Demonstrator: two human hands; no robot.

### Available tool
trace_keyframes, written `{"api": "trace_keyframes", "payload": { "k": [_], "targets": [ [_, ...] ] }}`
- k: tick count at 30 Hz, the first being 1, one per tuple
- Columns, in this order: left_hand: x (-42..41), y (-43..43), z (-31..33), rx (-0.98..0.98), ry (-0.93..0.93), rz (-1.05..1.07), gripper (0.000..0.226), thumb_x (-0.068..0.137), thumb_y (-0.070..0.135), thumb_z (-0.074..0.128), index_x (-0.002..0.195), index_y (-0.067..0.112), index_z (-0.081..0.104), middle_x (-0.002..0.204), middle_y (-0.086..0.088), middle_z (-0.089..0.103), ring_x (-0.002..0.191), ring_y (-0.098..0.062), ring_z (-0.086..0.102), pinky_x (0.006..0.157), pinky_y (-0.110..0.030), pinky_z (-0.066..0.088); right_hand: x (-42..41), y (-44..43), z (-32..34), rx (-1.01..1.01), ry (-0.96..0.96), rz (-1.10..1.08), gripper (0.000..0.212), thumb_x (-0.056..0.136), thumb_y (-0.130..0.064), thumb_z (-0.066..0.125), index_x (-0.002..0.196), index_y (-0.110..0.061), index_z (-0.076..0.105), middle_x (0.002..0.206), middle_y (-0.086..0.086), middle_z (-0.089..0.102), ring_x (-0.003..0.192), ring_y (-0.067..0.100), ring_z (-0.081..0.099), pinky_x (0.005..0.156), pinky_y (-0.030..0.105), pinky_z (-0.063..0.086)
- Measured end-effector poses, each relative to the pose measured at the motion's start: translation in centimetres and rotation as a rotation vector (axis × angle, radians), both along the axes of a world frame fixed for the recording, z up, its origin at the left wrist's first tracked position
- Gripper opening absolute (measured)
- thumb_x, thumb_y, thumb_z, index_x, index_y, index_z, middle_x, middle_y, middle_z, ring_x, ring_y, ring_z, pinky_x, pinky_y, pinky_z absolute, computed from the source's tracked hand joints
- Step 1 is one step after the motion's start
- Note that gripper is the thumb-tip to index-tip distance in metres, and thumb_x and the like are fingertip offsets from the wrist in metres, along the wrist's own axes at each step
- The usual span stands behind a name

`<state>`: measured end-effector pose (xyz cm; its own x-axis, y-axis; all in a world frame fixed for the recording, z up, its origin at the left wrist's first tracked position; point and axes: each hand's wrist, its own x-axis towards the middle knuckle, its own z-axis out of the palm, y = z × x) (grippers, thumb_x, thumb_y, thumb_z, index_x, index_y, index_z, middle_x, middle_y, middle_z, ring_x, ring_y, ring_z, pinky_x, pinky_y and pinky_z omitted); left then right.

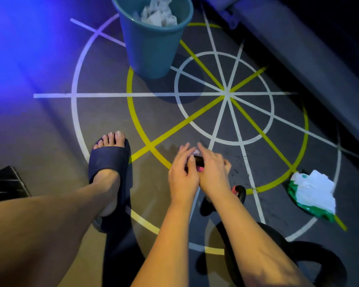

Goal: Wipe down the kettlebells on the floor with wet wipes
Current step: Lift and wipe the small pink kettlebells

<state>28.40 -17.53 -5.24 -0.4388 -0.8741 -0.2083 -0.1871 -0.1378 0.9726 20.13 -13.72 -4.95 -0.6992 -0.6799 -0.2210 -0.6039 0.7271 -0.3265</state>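
We are arching our left hand (182, 175) and right hand (212, 172) together over the black handle of a small kettlebell (199, 161) on the floor, hiding nearly all of it. A scrap of white wipe (196, 152) is peeking out between the bent fingers, and we cannot tell which hand is gripping it. A larger kettlebell (298, 257) is sitting cut off at the lower edge, behind our right forearm.
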Motion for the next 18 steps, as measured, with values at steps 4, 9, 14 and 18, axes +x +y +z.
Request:
{"api": "trace_keyframes", "payload": {
  "k": [4, 9, 14, 18],
  "targets": [
    [0.7, 0.0, -1.8, -0.064, -0.024, -0.003, 0.029, 0.106, 0.018, 0.049, 0.126, 0.031, 0.065, 0.144, 0.015, 0.054, 0.142, 0.004, 0.036, 0.112, -0.011, 0.03, -1.4, 0.5, 0.9, 0.098, -0.202, 0.047, 0.079, 0.087, -0.032, 0.067, 0.154, -0.028, 0.027, 0.151, -0.008, 0.044, 0.136, 0.019, 0.035, 0.109, 0.041, 0.024],
    [0.5, -0.1, -2.7, 0.069, -0.064, -0.021, 0.036, 0.109, 0.027, 0.04, 0.141, 0.03, 0.056, 0.148, 0.017, 0.051, 0.142, 0.001, 0.037, 0.118, -0.036, 0.035, -1.9, 1.0, 1.1, 0.081, -0.214, 0.018, 0.05, 0.095, -0.018, 0.057, 0.141, -0.032, 0.044, 0.147, -0.012, 0.044, 0.133, 0.018, 0.036, 0.107, 0.041, 0.023],
    [-0.5, 1.1, -1.6, 0.001, -0.067, -0.223, 0.052, 0.106, 0.015, 0.038, 0.155, 0.033, 0.035, 0.164, 0.019, 0.019, 0.148, 0.012, 0.004, 0.127, -0.037, 0.012, -2.9, 1.7, 1.7, 0.169, -0.241, -0.019, 0.051, 0.093, -0.01, 0.052, 0.141, -0.028, 0.045, 0.147, -0.005, 0.039, 0.128, 0.027, 0.039, 0.108, 0.044, 0.029],
    [-1.0, 1.2, -1.7, -0.231, -0.11, -0.5, 0.083, 0.09, -0.012, 0.04, 0.16, 0.027, 0.016, 0.167, 0.011, 0.011, 0.153, -0.001, -0.003, 0.127, -0.037, 0.01, -4.5, 3.0, 1.7, 0.209, -0.281, -0.153, 0.044, 0.091, -0.004, 0.051, 0.132, -0.017, 0.044, 0.133, 0.011, 0.047, 0.119, 0.034, 0.05, 0.104, 0.05, 0.04]
  ]
}}
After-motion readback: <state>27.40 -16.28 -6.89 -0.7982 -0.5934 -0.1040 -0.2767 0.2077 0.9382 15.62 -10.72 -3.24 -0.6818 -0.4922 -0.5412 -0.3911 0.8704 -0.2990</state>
